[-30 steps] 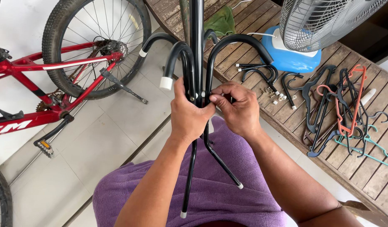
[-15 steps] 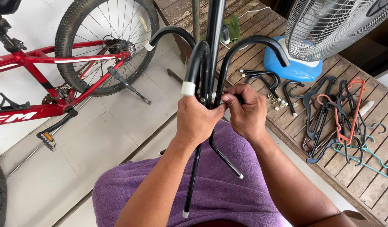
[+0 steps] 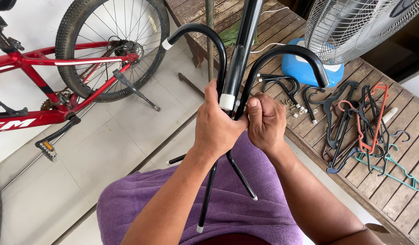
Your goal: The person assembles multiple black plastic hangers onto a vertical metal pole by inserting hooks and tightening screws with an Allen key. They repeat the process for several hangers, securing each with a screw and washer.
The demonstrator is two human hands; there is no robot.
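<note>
Both hands gripping a black coat-stand pole (image 3: 244,41) at its curved hooks

Left hand (image 3: 217,127) fingers closing round the pole; right hand (image 3: 265,121) fingers pinching beside it; a hooked arm (image 3: 282,56) could be slipping loose if grip slackens.

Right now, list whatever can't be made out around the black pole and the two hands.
- Head view: the joint where the curved black hooks meet the black pole is covered by the left hand and right hand.
- Any small part between the right hand's fingers is hidden.
- The pole's top is cut off by the upper edge.
- The small white pieces on the wooden deck are too small to identify.
</note>
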